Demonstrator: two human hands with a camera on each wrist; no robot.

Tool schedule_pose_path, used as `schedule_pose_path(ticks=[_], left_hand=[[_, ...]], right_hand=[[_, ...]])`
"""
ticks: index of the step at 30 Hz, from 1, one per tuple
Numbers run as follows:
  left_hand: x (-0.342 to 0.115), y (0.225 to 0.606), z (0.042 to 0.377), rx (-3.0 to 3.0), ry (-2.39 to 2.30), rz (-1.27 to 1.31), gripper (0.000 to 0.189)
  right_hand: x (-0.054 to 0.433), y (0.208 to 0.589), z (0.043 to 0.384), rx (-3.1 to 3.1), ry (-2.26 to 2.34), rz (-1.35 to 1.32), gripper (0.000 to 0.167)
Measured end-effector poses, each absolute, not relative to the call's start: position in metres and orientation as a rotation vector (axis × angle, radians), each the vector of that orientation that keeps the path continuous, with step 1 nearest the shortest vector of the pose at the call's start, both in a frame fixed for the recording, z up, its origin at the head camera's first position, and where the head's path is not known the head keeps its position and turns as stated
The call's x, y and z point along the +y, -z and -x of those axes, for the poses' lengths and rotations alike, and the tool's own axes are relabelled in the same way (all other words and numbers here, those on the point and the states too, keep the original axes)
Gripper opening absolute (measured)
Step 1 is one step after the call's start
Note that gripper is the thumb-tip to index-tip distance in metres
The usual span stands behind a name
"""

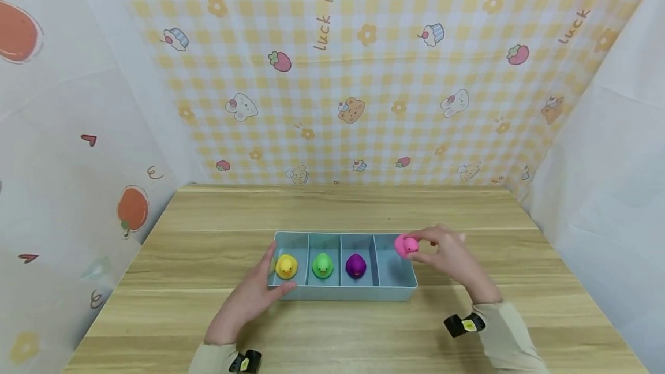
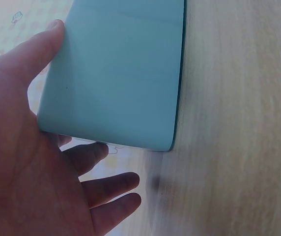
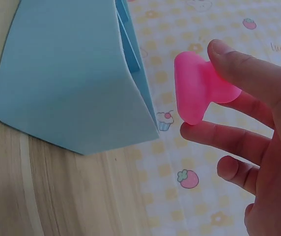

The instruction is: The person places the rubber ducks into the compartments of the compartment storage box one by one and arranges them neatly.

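Observation:
In the head view, a pale blue box (image 1: 358,293) with several compartments in a row lies on the table. From the left, its compartments hold a yellow rubber duck (image 1: 286,266), a green rubber duck (image 1: 323,266) and a purple rubber duck (image 1: 355,266). My right hand (image 1: 448,254) pinches a pink rubber duck (image 1: 406,246) by the rightmost compartment; the right wrist view shows the pink duck (image 3: 194,88) between thumb and fingers, apart from the box wall. Around the box's left front corner, my left hand (image 1: 257,291) rests with its fingers fairly straight and thumb at the front rim.
The wooden table (image 1: 332,333) extends around the box on all sides. A yellow checked cloth (image 1: 332,131) hangs behind it, with pale cloth (image 1: 608,178) at the sides. Each wrist wears a dark strap with a small camera (image 1: 464,325).

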State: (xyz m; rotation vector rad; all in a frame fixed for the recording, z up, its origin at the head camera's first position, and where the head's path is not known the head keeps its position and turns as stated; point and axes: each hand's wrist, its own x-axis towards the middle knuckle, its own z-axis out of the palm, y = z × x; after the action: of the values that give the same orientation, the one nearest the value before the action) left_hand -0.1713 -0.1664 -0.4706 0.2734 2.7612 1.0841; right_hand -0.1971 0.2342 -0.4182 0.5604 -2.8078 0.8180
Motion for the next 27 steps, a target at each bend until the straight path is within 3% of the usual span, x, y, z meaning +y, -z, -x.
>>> schedule_pose_path(ticks=[27], left_hand=[[-0.165, 0.468, 0.170, 2.747, -1.110, -0.260, 0.098]], right_hand=[[0.212, 0.436, 0.200, -2.809, -0.706, -0.600, 0.036]])
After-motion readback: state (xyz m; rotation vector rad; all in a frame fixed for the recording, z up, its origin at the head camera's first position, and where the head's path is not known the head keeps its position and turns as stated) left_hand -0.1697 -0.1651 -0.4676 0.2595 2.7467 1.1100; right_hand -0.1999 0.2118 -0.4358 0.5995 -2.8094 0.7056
